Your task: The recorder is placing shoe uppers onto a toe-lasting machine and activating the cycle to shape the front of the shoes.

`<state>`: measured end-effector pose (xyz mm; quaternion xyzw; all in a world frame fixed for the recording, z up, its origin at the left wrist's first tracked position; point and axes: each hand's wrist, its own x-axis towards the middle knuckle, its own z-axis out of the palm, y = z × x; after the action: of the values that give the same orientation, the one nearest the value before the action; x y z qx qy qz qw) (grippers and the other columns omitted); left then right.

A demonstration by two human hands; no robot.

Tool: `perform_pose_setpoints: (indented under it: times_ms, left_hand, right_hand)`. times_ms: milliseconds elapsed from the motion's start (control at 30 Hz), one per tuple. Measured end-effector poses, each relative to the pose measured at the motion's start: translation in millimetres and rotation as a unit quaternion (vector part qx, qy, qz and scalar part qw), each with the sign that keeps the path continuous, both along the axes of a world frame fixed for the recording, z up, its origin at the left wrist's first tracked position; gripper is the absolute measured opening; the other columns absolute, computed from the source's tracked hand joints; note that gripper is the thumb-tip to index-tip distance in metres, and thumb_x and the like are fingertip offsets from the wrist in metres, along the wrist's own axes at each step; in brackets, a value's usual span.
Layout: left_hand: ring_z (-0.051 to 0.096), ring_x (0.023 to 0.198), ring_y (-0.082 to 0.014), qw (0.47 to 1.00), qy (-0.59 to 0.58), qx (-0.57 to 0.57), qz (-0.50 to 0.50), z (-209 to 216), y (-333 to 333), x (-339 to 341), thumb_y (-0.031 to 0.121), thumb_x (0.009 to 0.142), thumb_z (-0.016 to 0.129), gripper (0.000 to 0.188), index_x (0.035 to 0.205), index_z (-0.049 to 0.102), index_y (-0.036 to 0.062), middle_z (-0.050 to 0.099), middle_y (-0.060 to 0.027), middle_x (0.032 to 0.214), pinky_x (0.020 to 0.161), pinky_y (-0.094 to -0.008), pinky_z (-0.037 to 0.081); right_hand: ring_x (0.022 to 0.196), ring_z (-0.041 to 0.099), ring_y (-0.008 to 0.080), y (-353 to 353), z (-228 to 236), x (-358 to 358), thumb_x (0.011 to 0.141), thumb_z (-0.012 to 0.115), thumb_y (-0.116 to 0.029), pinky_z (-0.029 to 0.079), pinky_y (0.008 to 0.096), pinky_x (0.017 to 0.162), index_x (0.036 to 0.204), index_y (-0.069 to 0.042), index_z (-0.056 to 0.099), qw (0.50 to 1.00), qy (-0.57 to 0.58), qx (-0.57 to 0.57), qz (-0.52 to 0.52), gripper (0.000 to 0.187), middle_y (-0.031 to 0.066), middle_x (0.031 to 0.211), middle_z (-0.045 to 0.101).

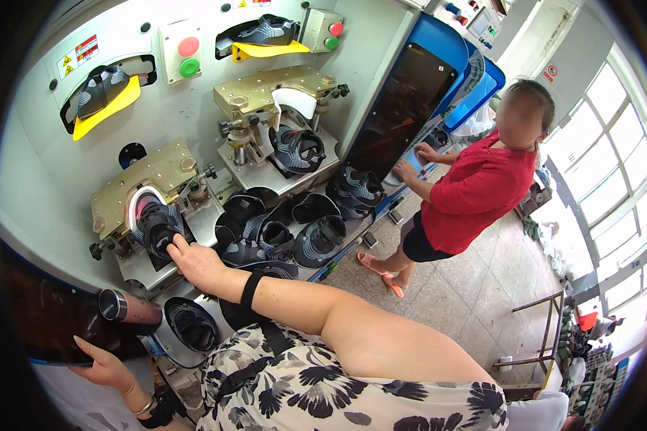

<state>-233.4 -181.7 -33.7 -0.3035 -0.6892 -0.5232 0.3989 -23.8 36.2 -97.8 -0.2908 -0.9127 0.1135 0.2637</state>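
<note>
My right hand reaches out to the left press, its fingers closed on the near end of a black and grey shoe upper. The far end of that upper sits in the press's curved, pinkish-lit opening, below a brass-coloured block. My left hand is low at the left, thumb and fingers apart, holding nothing. Near it, a shoe upper lies on a pale surface, beside a pinkish metal tumbler.
A second press holds another shoe upper. Several uppers are piled between the presses and me. Red and green buttons and two yellow-edged slots line the machine wall. At right, a person in red stands at a neighbouring machine.
</note>
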Motion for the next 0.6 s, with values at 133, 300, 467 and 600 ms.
perform_pose_setpoints:
  times_ms: [133,300,467,600]
  left_hand:
    - [0.065,0.092,-0.0309,1.0,-0.002,0.0,0.01,-4.3,-1.3,-2.3,0.02,0.096,0.065,0.034,0.112,0.058,-0.0094,0.066,-0.0221,0.106,0.082,-0.0375,0.052]
    - [0.065,0.097,-0.0269,0.999,-0.016,-0.024,0.028,-3.6,-2.7,-0.7,0.015,0.096,0.065,0.034,0.117,0.056,-0.0101,0.064,-0.0218,0.114,0.084,-0.0352,0.054]
    - [0.066,0.094,-0.0271,0.998,-0.042,-0.024,0.029,-5.3,-3.0,-2.9,0.017,0.095,0.066,0.035,0.115,0.058,-0.0098,0.066,-0.0215,0.111,0.083,-0.0347,0.054]
    - [0.067,0.092,-0.0278,0.998,-0.034,-0.027,0.047,1.1,-5.1,-1.0,0.018,0.094,0.067,0.036,0.115,0.058,-0.0096,0.067,-0.0211,0.109,0.081,-0.0345,0.055]
  right_hand:
    - [0.078,0.064,0.0299,0.9,-1.4,-0.2,0.073,0.072,-0.014,0.054,0.0402,0.065,0.111,-0.004,0.049,1.0,0.006,0.005,0.005,0.045,0.0138,0.104,0.05]
    - [0.073,0.064,0.0289,1.9,-4.9,-1.0,0.075,0.067,-0.011,0.054,0.0395,0.063,0.108,-0.004,0.05,1.0,0.017,0.023,0.004,0.037,0.0139,0.102,0.05]
    - [0.069,0.064,0.0265,1.7,-6.4,-1.8,0.075,0.061,-0.008,0.054,0.0369,0.059,0.103,-0.004,0.051,0.997,0.04,0.063,-0.006,0.03,0.0139,0.099,0.051]
    - [0.066,0.062,0.0253,2.1,-5.3,-1.5,0.073,0.062,-0.008,0.053,0.0356,0.058,0.102,-0.004,0.051,0.996,0.056,0.075,0.006,0.03,0.0136,0.098,0.051]
